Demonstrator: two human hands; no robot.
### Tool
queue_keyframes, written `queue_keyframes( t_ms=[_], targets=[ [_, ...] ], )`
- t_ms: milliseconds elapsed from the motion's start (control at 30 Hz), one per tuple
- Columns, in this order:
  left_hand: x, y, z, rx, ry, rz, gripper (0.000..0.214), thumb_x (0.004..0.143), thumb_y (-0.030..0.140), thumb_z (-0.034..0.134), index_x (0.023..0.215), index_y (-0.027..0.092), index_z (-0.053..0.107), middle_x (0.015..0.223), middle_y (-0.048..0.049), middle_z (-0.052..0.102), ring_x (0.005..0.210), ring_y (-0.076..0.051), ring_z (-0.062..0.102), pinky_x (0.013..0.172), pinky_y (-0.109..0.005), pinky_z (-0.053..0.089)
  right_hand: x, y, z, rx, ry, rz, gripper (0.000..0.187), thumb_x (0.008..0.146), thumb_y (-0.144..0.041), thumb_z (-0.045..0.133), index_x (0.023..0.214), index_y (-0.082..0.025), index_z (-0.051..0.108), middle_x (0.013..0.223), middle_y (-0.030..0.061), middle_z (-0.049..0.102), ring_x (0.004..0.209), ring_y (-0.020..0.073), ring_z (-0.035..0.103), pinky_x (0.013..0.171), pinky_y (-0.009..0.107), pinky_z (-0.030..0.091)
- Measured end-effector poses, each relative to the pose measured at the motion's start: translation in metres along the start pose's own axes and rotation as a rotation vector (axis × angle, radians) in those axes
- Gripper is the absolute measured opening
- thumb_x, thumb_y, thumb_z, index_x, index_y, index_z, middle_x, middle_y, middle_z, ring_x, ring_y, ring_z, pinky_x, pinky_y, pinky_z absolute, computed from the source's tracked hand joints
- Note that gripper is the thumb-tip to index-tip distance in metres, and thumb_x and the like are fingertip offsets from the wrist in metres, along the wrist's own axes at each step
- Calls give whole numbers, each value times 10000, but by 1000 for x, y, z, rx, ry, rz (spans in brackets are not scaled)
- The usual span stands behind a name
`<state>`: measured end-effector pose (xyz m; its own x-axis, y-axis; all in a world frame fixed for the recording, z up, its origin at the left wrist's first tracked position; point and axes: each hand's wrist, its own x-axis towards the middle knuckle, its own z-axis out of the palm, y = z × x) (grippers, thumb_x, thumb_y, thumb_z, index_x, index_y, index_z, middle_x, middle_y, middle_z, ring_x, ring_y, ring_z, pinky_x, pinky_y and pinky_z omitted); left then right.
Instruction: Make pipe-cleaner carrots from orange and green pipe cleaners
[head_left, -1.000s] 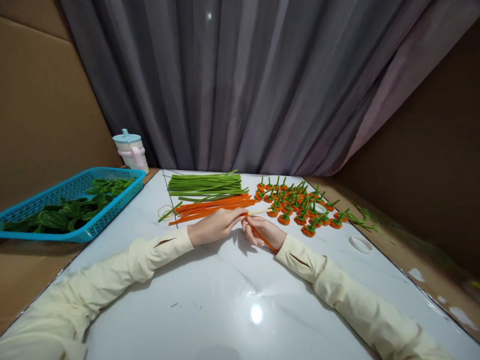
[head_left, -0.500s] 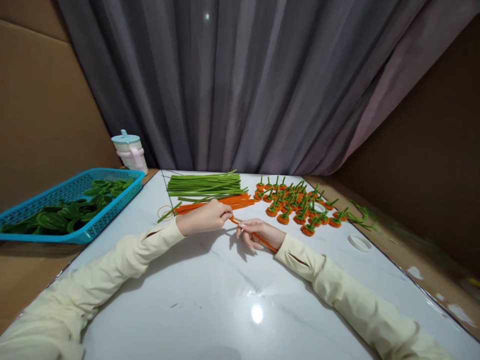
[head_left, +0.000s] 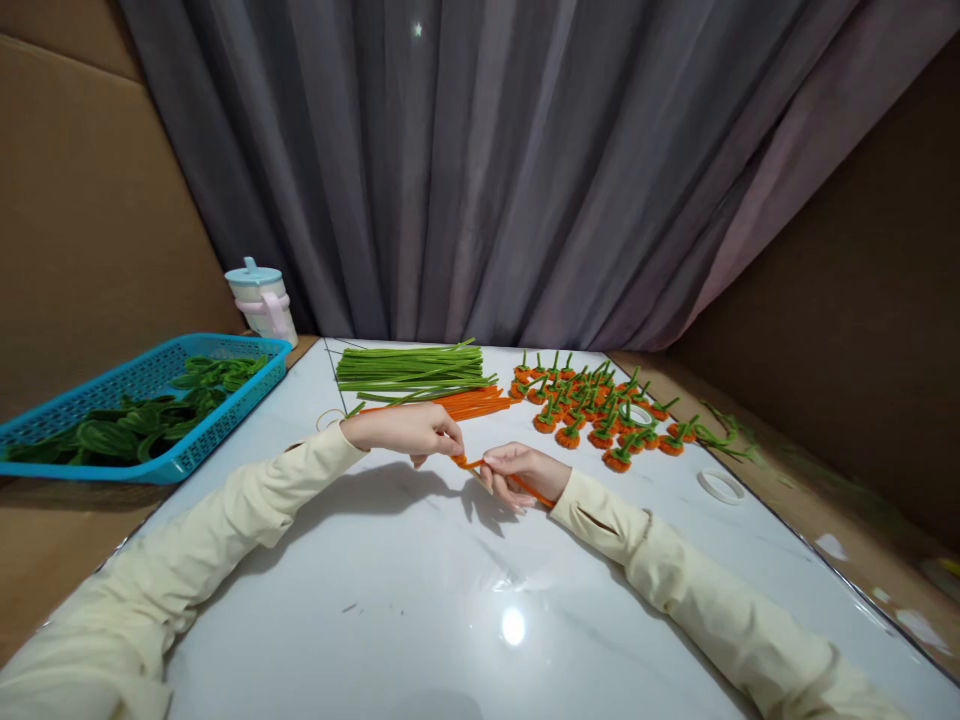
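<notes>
An orange pipe cleaner point(head_left: 472, 464) runs between my two hands above the white tabletop. My left hand point(head_left: 409, 432) pinches its looped end with thumb and fingers. My right hand point(head_left: 523, 473) grips it between thumb and index finger, and its tail passes under the palm toward the wrist. A thin pale stick seems to lie along the right fingers; its kind is unclear. Just beyond my hands are a bundle of orange pipe cleaners point(head_left: 480, 403) and a bundle of green pipe cleaners point(head_left: 412, 370).
Many small orange pumpkins with green stems point(head_left: 600, 410) stand at the back right. A roll of white tape point(head_left: 721, 487) lies near them. At left is a blue basket point(head_left: 176, 465) with green fuzzy leaf shapes, and a lidded cup point(head_left: 261, 302) behind it.
My left hand has shifted slightly left and down, away from the right one. More orange pipe cleaner shows between the hands. The right hand has barely moved.
</notes>
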<state>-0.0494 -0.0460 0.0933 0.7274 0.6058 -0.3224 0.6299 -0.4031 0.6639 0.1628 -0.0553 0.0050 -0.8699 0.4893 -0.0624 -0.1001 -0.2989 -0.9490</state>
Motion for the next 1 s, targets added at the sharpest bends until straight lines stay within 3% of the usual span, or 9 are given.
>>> queue_keyframes(
  t_ms=[167, 333, 500, 633, 733, 867, 1000],
  targets=[
    [10, -17, 0, -429, -248, 2, 279, 754, 405, 599, 787, 133, 648, 436, 81, 292, 393, -67, 316, 472, -228, 375, -1, 0, 1, 1, -24, 30, 317, 828, -373, 551, 680, -93, 547, 387, 3, 529, 224, 51, 299, 244, 155, 178],
    [15, -24, 5, -629, -327, 22, 233, 753, 385, 633, 756, 153, 627, 458, 92, 216, 411, -58, 202, 484, -230, 373, -1, 3, 0, 22, 39, -18, 323, 814, -396, 569, 662, -115, 518, 352, -36, 468, 235, 48, 284, 267, 153, 199],
    [16, -26, 4, -621, -291, -31, 294, 738, 426, 657, 880, 179, 585, 495, 96, 281, 419, -55, 273, 513, -223, 397, -1, 4, 0, 34, 76, -63, 328, 804, -392, 589, 648, -114, 516, 345, -43, 448, 244, 42, 269, 271, 152, 183],
    [15, -24, 2, -524, -277, -58, 372, 706, 506, 656, 742, 138, 610, 494, 82, 281, 428, -57, 311, 489, -217, 388, 0, 4, -1, 36, 64, -71, 335, 816, -390, 578, 642, -111, 514, 351, -38, 452, 247, 48, 281, 274, 151, 227],
    [13, -22, 0, -468, -276, -21, 388, 701, 512, 653, 708, 123, 648, 486, 77, 244, 437, -59, 291, 474, -208, 370, 0, 4, -2, 46, 37, -52, 321, 820, -395, 569, 668, -117, 515, 341, -47, 447, 221, 63, 276, 243, 165, 257],
    [12, -20, -1, -312, -258, 49, 391, 743, 520, 600, 763, 135, 664, 500, 58, 308, 466, -73, 345, 489, -203, 367, -1, 4, -3, 67, 26, -44, 311, 834, -373, 555, 652, -126, 500, 329, -54, 428, 207, 63, 268, 230, 160, 272],
    [11, -19, 0, -243, -234, 127, 402, 798, 530, 519, 807, 147, 640, 550, 43, 359, 518, -84, 373, 515, -197, 384, -1, 5, -4, 112, 27, -42, 334, 820, -381, 564, 610, -158, 431, 343, -91, 323, 236, 53, 232, 230, 151, 264]
  ],
)
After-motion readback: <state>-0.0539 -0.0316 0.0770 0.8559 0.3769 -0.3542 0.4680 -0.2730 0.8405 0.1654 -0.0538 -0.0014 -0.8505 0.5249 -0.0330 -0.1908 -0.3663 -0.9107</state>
